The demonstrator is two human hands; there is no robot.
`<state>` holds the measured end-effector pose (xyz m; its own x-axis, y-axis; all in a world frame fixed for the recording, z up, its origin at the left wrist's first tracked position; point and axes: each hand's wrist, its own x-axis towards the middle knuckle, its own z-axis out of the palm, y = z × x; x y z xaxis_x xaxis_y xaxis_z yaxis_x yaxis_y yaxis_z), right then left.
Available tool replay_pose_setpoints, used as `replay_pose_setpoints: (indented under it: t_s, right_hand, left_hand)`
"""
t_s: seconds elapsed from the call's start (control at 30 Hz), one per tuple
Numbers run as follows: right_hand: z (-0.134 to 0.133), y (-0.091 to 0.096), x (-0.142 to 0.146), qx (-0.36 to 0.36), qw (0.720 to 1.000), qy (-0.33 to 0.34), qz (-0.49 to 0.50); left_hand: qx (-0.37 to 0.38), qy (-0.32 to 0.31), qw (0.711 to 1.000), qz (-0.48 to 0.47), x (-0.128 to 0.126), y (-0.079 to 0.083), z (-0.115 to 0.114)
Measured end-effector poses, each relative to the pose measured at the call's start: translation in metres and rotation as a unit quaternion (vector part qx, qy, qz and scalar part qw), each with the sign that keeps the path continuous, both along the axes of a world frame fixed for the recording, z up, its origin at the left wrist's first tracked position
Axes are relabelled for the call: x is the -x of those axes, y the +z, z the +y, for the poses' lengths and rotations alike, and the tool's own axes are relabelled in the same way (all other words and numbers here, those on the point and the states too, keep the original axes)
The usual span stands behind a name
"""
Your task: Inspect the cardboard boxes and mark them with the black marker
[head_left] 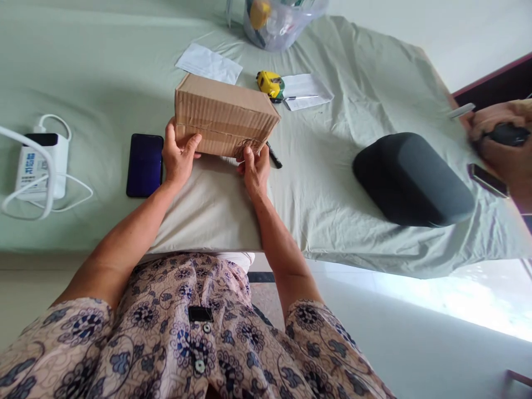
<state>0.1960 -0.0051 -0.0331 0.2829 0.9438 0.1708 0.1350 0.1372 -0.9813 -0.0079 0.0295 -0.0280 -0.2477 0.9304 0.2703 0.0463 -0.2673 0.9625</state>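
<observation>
Both of my hands grip a brown cardboard box (224, 113) over the cloth-covered table. My left hand (178, 158) is closed on its lower left corner, thumb across the front face. At the lower right corner my right hand (255, 166) is closed too, with its thumb on dark scribbled lines on the cardboard. The box is tilted, showing its ribbed front and top faces. A black pen-like stick (274, 155) lies beside my right hand, partly hidden. Left of my left hand lies a dark phone (145, 165).
Behind the box are a white paper (209, 62), a yellow tape measure (270, 84), a pen (301, 97) on another paper (311, 86) and a clear tub (270, 33). A black case (415, 180) stands right. A white power bank (44, 172) with cables lies left.
</observation>
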Motion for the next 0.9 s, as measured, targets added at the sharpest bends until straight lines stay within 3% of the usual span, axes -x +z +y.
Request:
replay_pose_setpoints:
  t_s: [0.17, 0.43, 0.63, 0.7, 0.77, 0.9]
  right_hand:
    - [0.0, 0.002, 0.006, -0.008, 0.999, -0.025, 0.025]
    - [0.002, 0.002, 0.0, 0.007, 1.0, 0.007, 0.024]
    - [0.001, 0.009, -0.004, 0.018, 0.998, 0.001, -0.055]
    - [0.002, 0.011, -0.016, 0.012, 0.992, -0.031, -0.12]
    - [0.006, 0.01, -0.037, -0.006, 0.979, -0.104, -0.178]
    - [0.014, -0.004, -0.078, -0.045, 0.921, -0.228, -0.314]
  left_hand:
    - [-0.005, 0.009, 1.0, 0.0, 0.0, -0.004, 0.004]
    - [-0.013, 0.016, 1.0, -0.004, -0.003, -0.007, 0.002]
    - [0.007, 0.019, 1.0, 0.003, -0.001, -0.008, 0.006]
    - [0.019, 0.028, 0.999, 0.006, 0.003, -0.006, 0.007]
    - [0.03, 0.04, 0.999, 0.008, 0.006, -0.003, 0.008]
    - [0.033, 0.051, 0.998, -0.001, 0.007, 0.001, 0.007]
